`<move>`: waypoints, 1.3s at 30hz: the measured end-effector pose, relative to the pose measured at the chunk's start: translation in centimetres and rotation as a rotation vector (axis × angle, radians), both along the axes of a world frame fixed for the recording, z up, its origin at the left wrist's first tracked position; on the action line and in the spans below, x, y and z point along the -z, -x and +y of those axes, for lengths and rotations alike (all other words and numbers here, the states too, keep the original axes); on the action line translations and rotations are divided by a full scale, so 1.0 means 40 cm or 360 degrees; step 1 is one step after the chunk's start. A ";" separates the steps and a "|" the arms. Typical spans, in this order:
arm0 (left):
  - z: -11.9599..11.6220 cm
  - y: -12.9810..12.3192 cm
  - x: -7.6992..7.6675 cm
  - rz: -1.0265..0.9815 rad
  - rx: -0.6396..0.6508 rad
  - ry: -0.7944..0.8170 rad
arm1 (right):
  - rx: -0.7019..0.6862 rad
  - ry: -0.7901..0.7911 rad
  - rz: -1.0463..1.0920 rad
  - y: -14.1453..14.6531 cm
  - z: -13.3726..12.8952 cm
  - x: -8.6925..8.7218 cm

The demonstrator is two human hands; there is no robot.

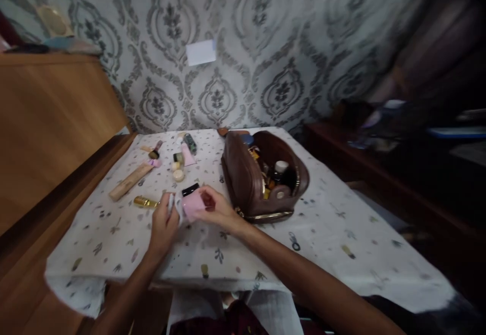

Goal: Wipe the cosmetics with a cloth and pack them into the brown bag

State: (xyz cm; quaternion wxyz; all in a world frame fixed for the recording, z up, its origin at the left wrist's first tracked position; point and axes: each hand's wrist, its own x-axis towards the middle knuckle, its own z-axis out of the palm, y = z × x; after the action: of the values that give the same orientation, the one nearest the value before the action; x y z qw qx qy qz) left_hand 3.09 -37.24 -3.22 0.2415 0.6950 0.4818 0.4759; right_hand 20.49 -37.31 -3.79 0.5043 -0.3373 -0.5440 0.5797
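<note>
Your right hand (212,208) and left hand (164,223) meet over the near middle of the surface (334,234), which is covered by a pale cloth with small printed motifs. Together they hold a small pink item (193,204); your right fingers curl around its right side, and your left fingers close on its pale left end. The picture is too blurred to tell what the item is. Just beyond your hands lies a small black object (190,189), and a gold tube (144,202) lies to the left. An open brown pouch (246,183) stands just right of your right hand, with bottles inside.
</note>
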 end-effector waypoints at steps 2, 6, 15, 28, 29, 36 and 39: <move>0.015 0.005 0.003 -0.0022 0.0017 0.0030 | -0.0013 -0.0101 -0.0055 -0.011 -0.014 -0.029; 0.032 0.002 0.016 -0.0079 0.0085 0.0121 | -0.0082 -0.0343 -0.0168 -0.060 -0.058 -0.117; 0.052 0.008 0.057 0.0202 -0.0013 0.0162 | 0.0508 -0.0766 -0.0532 -0.348 -0.044 -0.340; 0.073 0.018 0.091 0.0345 0.0042 0.0212 | 0.0779 -0.0806 -0.1995 -0.445 0.006 -0.326; 0.073 0.018 0.091 0.0338 0.0033 0.0210 | 0.0763 -0.0795 -0.2009 -0.445 0.008 -0.325; 0.066 0.007 0.089 0.0390 -0.0024 0.0134 | 0.0758 -0.0727 -0.1984 -0.452 0.012 -0.319; 0.068 0.006 0.086 0.0415 -0.0013 0.0086 | 0.0754 -0.0752 -0.1960 -0.454 0.012 -0.315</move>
State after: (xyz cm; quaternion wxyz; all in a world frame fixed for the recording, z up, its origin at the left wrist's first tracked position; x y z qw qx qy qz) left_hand 2.87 -34.54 -6.66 0.1936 0.7423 0.5246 0.3692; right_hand 38.66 -36.84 8.82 0.2770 -0.5951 -0.7540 0.0238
